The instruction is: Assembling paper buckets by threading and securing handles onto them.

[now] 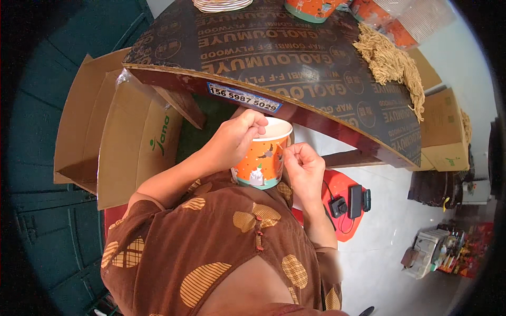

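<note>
Head view: left hand (238, 138) grips orange paper cup (263, 154) (upright); right hand (303, 164) pinches shut beside it.

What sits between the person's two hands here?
In the head view, an orange paper cup sits between the left hand, gripping its rim, and the right hand beside it.

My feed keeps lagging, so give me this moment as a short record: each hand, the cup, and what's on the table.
left hand: grips the rim of the orange paper cup, fingers curled over the edge
right hand: pinched at the cup's right side, fingers closed
cup: upright, held below the table edge
table: dark printed plywood board
on table: pile of dry noodles, another orange cup
left of person: open cardboard box
</note>
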The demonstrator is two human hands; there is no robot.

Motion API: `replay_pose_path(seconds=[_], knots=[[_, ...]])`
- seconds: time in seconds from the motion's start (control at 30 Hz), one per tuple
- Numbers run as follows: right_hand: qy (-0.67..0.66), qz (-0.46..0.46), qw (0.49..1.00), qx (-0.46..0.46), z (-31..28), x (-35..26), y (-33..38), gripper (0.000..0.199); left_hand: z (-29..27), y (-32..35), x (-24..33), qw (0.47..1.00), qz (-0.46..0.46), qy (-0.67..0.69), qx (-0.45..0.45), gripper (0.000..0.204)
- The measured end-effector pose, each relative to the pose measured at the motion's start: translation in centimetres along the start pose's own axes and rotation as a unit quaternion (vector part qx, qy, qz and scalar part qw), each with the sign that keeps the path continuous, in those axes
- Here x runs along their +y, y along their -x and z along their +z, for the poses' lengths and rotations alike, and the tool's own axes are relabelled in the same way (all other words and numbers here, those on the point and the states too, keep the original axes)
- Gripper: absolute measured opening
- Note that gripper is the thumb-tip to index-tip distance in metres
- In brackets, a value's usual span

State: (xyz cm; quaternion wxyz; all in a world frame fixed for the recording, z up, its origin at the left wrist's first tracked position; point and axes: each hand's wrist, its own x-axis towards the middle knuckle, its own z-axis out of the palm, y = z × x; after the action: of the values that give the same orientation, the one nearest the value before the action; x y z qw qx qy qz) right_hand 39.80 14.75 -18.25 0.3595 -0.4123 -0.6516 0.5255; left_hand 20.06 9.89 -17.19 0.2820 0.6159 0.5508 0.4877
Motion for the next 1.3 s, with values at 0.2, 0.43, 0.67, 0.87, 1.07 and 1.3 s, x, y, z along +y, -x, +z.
replay_pose_path(seconds=[0.2, 0.43, 0.67, 0.87, 1.07, 1.3], knots=[[-0.019, -0.003, 1.000, -0.002, 0.0, 0.4, 0.0, 0.008, 0.0, -0.1, 0.2, 1.000, -0.005, -0.002, -0.003, 0.017], [-0.001, -0.011, 1.000, -0.005, 0.0, 0.5, -0.2, 0.008, 0.2, 0.1, -0.1, 1.000, 0.007, 0.001, 0.001, 0.016], [-0.008, -0.018, 1.000, -0.007, 0.3, 0.6, -0.4, 0.008, -0.3, -0.3, 0.8, 0.998, -0.026, 0.024, -0.042, 0.017], [0.007, -0.008, 1.000, -0.022, 0.7, 0.5, 0.0, 0.007, -1.3, -3.5, -0.8, 0.967, 0.012, -0.063, -0.248, 0.027], [0.029, -0.034, 0.999, -0.015, 0.8, 1.1, 0.1, 0.006, -0.2, -5.2, -1.9, 0.915, -0.102, 0.108, -0.376, 0.022], [0.052, -0.051, 0.997, -0.004, 0.2, 0.9, 0.2, 0.006, 0.3, -6.1, -1.1, 0.902, -0.097, 0.023, -0.421, 0.015]])
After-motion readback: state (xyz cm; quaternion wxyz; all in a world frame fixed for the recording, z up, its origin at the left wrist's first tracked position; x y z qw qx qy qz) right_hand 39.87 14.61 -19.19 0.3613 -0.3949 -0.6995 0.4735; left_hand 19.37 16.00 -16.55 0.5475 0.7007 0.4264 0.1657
